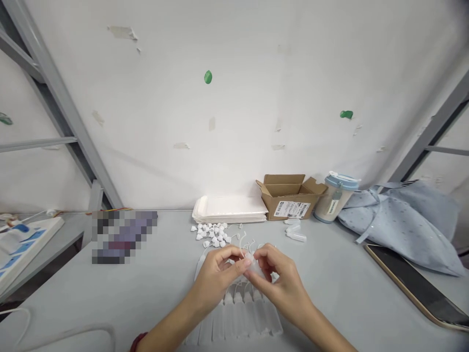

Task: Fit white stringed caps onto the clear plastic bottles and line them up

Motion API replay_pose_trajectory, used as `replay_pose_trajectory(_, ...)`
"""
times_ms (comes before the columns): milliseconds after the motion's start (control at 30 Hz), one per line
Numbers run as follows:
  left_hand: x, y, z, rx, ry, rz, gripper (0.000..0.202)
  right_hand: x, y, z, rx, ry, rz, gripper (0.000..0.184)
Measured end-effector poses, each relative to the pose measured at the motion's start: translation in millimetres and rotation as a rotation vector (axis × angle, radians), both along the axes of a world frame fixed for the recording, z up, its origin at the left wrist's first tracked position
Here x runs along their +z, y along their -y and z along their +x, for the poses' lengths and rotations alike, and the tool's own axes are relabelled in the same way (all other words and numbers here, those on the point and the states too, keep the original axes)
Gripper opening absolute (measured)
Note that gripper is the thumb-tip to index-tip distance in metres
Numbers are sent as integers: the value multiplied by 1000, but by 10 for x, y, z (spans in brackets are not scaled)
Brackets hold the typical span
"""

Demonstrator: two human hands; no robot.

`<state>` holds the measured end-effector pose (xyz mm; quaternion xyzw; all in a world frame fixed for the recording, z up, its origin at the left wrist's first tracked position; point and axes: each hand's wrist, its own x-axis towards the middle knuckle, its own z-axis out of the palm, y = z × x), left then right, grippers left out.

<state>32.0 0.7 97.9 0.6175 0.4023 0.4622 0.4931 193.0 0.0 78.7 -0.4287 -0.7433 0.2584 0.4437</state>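
My left hand (227, 268) and my right hand (279, 274) meet above the table, both closed on one small translucent plastic bottle (252, 264). A thin white strap (242, 239) curls up by its top end; my fingers hide most of the bottle, so I cannot tell how the strap is joined. Below my hands lies a row of similar translucent bottles (240, 320) with white tops and thin straps. Just beyond my left hand is a loose pile of small white caps (216, 235). Several spare translucent bottles (296, 236) rest to the right, beyond my right hand.
A stack of white envelopes (230, 209) and an open cardboard box (289, 203) stand against the wall. Farther right are a blue-lidded cup (333, 200), a light blue cloth bag (403, 220) and a phone (417, 283). A power strip (25, 254) sits at far left.
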Motion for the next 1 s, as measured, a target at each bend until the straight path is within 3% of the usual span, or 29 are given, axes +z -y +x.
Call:
replay_pose_trajectory(400, 50, 18, 6, -2, -39, 48, 18, 37, -20, 0, 61, -117, -265, 18)
replay_pose_trajectory(567, 31, -6, -10, 21, -32, -28, 20, 20, -30, 9, 78, -193, -245, 23)
replay_pose_trajectory(1000, -24, -55, -30, 125, -9, -124, 19, 5, -41, 13, 28, -84, -171, 21)
